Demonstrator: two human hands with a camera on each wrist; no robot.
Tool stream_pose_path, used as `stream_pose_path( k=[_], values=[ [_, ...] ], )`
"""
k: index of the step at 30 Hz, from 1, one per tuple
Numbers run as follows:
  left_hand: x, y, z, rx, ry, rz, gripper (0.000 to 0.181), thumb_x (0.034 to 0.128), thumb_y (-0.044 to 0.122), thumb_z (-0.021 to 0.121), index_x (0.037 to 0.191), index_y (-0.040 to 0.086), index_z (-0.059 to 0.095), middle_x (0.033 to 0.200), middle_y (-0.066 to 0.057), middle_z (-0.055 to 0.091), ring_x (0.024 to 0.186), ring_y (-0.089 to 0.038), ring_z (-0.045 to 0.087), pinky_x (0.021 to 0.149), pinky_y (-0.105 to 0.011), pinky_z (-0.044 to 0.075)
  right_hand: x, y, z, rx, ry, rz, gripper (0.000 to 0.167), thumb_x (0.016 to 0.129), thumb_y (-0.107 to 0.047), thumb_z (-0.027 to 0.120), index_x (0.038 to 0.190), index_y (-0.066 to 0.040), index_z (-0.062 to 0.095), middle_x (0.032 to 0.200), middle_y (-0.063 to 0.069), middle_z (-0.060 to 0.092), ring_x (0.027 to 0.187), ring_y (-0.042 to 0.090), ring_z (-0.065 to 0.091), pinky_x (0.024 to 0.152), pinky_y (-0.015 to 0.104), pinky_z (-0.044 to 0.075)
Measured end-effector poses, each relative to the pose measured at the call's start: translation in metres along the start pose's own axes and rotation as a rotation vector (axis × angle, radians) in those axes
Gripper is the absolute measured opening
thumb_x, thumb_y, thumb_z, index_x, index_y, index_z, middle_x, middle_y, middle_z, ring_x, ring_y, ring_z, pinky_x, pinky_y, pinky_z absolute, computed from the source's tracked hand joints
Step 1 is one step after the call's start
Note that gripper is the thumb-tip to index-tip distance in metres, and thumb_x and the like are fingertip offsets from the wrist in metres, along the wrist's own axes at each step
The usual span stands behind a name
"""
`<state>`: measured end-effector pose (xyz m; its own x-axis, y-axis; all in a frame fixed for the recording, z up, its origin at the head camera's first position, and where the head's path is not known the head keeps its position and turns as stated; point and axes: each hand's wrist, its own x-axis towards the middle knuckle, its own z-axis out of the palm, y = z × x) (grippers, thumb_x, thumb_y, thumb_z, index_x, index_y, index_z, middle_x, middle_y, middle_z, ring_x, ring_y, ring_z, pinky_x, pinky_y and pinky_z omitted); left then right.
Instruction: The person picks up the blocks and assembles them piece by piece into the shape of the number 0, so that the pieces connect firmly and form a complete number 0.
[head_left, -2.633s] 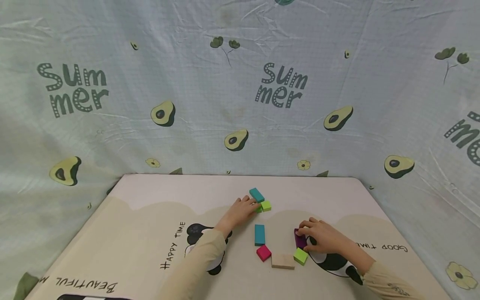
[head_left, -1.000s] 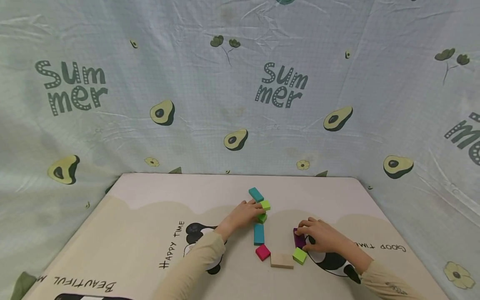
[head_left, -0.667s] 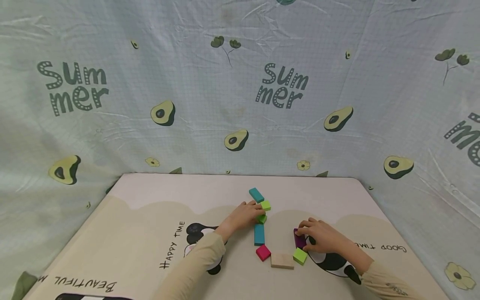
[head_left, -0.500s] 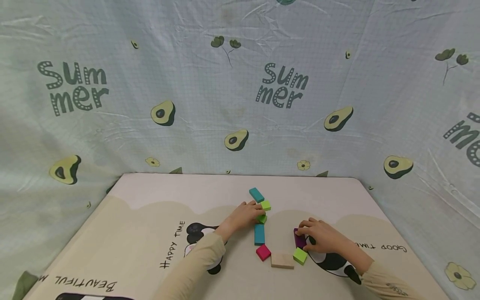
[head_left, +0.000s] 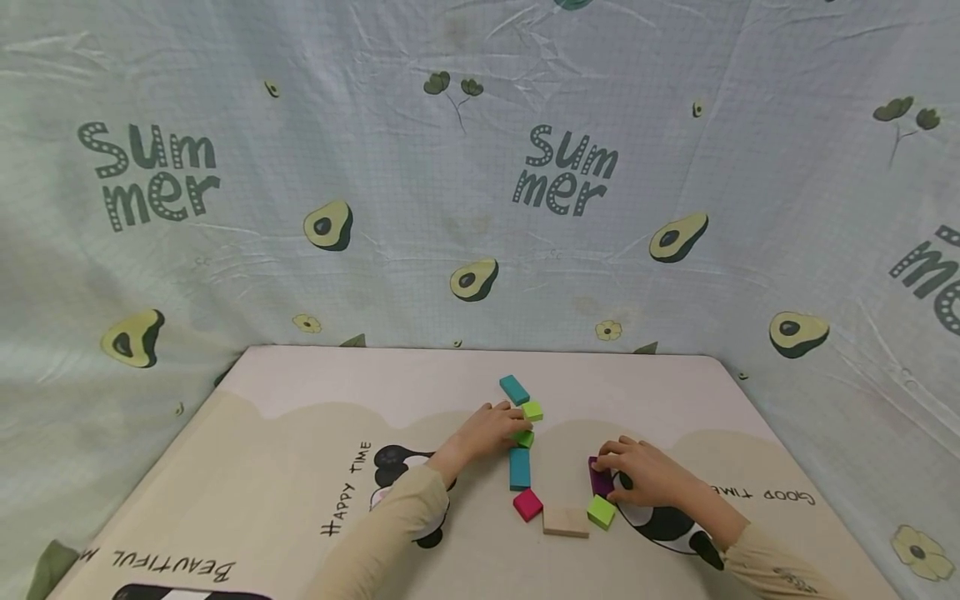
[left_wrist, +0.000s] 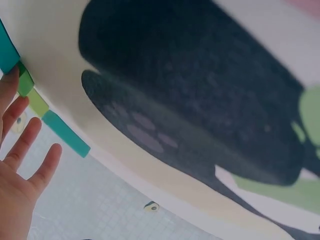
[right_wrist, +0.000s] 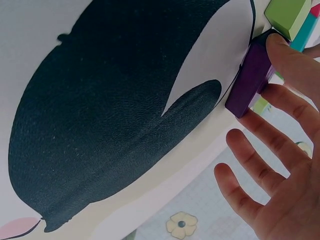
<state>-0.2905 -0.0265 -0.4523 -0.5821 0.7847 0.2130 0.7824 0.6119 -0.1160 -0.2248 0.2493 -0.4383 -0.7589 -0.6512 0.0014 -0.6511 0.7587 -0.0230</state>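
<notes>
My left hand pinches a green block between thumb and finger, its other fingers spread. The block stands at the far end of a flat teal block. Just beyond it lie a light-green block and a second teal block, also seen in the left wrist view. On the right, my right hand holds a purple block, thumb on one end and fingertips at the other side. A lime-green block touches the purple block's near end.
A red block and a plain wooden block continue the curved row on the near side. All lie on a pale table printed with pandas and lettering. A curtain with avocados hangs behind the far edge.
Since the oldest frame, my left hand has brought the green block nearer, from beside the light-green block to the teal block's far end. Lately both hands stay put; the right has barely moved.
</notes>
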Motion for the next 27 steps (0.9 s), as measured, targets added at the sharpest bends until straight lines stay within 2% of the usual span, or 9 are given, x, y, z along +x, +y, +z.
stream_pose_path(
  k=[5,9,14,21,27],
  values=[
    [-0.002,-0.002,-0.005,0.0,0.04,0.035,0.037,0.0782,0.027,0.064,0.114,0.02,0.06,0.108,0.004,0.061,0.095,-0.014,0.052,0.069,-0.027,0.045,-0.001,0.001,-0.001,-0.005,0.005,-0.011,0.036,0.072,-0.033,0.071,0.104,-0.017,0.064,0.104,0.0,0.059,0.09,0.016,0.051,0.072,0.036,0.046],
    [-0.006,-0.002,-0.008,-0.003,0.049,0.044,0.03,0.0801,0.025,0.063,0.11,0.02,0.062,0.106,0.004,0.062,0.096,-0.014,0.053,0.071,-0.026,0.045,-0.001,0.001,0.0,-0.002,0.006,-0.016,0.036,0.072,-0.033,0.071,0.104,-0.017,0.064,0.104,0.0,0.059,0.09,0.016,0.051,0.072,0.036,0.046],
    [-0.015,0.003,-0.011,0.021,0.032,0.045,0.022,0.0867,0.024,0.056,0.108,0.021,0.062,0.105,0.004,0.062,0.095,-0.012,0.053,0.073,-0.025,0.044,0.0,0.002,0.0,0.01,-0.002,0.001,0.037,0.072,-0.033,0.071,0.104,-0.017,0.064,0.105,0.0,0.058,0.094,0.018,0.052,0.075,0.04,0.046],
    [-0.027,0.011,-0.008,0.044,-0.038,0.006,0.032,0.091,0.034,0.047,0.121,0.024,0.055,0.116,0.004,0.056,0.102,-0.013,0.049,0.076,-0.028,0.043,0.001,0.002,0.0,0.009,0.001,0.003,0.037,0.071,-0.033,0.071,0.104,-0.017,0.064,0.105,0.0,0.058,0.095,0.02,0.052,0.076,0.041,0.046],
    [-0.03,0.014,-0.008,0.06,-0.052,-0.007,0.036,0.0916,0.038,0.043,0.124,0.027,0.053,0.12,0.005,0.054,0.105,-0.013,0.048,0.079,-0.03,0.043,0.0,0.004,0.001,-0.015,0.012,-0.016,0.037,0.071,-0.035,0.071,0.104,-0.018,0.064,0.105,0.0,0.059,0.09,0.016,0.051,0.073,0.037,0.046]
  ],
)
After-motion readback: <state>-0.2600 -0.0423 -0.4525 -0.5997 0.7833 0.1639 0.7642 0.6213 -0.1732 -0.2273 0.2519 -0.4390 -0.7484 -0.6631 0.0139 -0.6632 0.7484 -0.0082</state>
